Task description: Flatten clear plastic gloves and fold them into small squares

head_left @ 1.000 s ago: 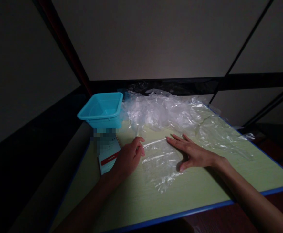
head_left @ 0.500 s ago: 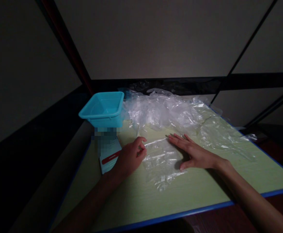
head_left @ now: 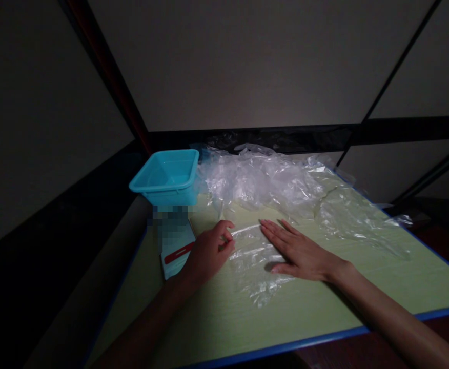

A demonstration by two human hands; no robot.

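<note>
A clear plastic bag lies spread and wrinkled on the table in front of me. At its left edge my left hand is closed, with thumb and fingertips pinching the film. My right hand rests palm down on the right part of the bag, fingers stretched out and thumb apart, covering some of it. Behind both hands is a crumpled heap of clear plastic bags, and more loose film trails off to the right.
A turquoise plastic basin stands at the back left. Below it lies a flat pale board or packet with a red strip, partly blurred and partly behind my left forearm. The green table has a blue edge; a panelled wall rises behind.
My right hand has slid left and slightly nearer across the bag, pressing flatter. The left hand keeps its place at the bag's edge. The whole view has shifted slightly.
</note>
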